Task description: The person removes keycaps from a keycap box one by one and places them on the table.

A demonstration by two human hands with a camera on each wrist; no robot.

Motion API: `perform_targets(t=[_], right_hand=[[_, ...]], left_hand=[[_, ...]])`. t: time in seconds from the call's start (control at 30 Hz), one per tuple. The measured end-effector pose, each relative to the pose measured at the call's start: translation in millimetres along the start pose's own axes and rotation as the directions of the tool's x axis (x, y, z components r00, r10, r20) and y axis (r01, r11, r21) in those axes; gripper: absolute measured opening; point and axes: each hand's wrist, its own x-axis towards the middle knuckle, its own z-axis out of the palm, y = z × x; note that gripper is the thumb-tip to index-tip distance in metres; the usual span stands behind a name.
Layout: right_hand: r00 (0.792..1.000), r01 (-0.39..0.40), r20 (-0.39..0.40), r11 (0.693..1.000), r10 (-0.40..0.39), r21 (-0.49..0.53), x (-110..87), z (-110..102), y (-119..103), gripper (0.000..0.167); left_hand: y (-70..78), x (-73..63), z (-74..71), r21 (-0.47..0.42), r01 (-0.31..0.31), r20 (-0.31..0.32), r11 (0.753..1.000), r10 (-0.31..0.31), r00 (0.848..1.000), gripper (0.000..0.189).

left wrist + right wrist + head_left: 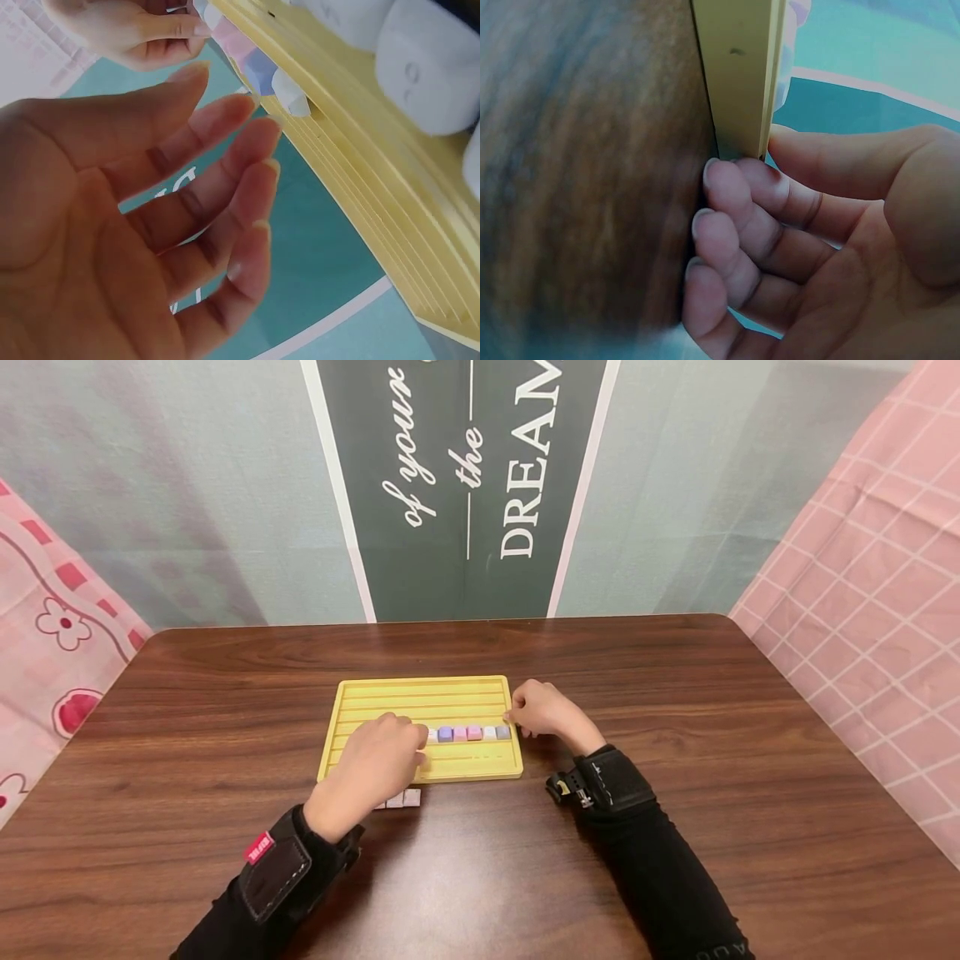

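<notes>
A yellow ridged tray (423,690) lies on the table, with a row of small keycaps (474,733) in white, purple, pink and grey along one groove. My right hand (542,708) grips the tray's right edge; in the right wrist view the thumb lies on the rim (769,90) and the fingers bend against its side. Over the left part of the tray is my left hand (381,756), fingers loosely bent. The left wrist view shows nothing between its thumb and fingers. A white keycap (291,94) at the row's end is close beyond the fingertips; contact cannot be told.
More pale keycaps (395,800) sit on the brown table (480,877) in front of the tray, partly hidden by my left hand. One shows a printed mark in the left wrist view. Behind the table hangs a cloth with lettering (525,477); pink cloths flank both sides.
</notes>
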Motion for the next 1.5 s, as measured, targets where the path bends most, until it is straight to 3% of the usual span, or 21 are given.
perform_targets(t=[0.2, 0.37, 0.8, 1.5], right_hand=[[1.0, 0.008, 0.001, 1.0, -0.008, 0.0, -0.1, 0.3, 1.3, 0.03], [1.0, 0.008, 0.004, 1.0, -0.008, 0.0, 0.8, 1.4, 2.4, 0.031], [1.0, 0.004, 0.001, 1.0, -0.004, -0.009, 1.2, 0.5, 1.6, 0.032], [1.0, -0.002, -0.005, 1.0, 0.002, -0.001, 1.2, 0.6, 2.3, 0.032]], left_hand=[[-0.4, 12.8, -1.9, 0.018, 0.028, 0.046, 0.999, -0.029, 0.999, 0.017], [1.7, 21.3, -2.2, 0.035, 0.05, 0.094, 0.998, -0.053, 0.994, 0.011], [2.8, 33.2, 3.3, 0.117, 0.046, 0.121, 0.992, -0.06, 0.991, 0.012], [4.0, 45.3, 6.2, 0.124, 0.092, 0.164, 0.988, -0.112, 0.98, 0.019]])
